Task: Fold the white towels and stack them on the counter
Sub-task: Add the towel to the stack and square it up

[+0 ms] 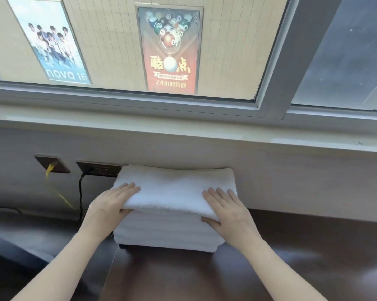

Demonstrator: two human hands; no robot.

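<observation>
A folded white towel (172,190) lies on top of a stack of folded white towels (165,233) on the dark counter (291,257), pushed back against the wall. My left hand (115,200) grips the top towel's left end, fingers on top and thumb underneath. My right hand (224,205) grips its right end the same way. The stack's lower layers show only at their front edge.
Two wall sockets (96,168) sit left of the stack, with a black cable (80,196) and a yellow cable (52,187) hanging down. A window sill (183,131) runs above. The counter has a seam (111,263) with a lower dark surface on the left.
</observation>
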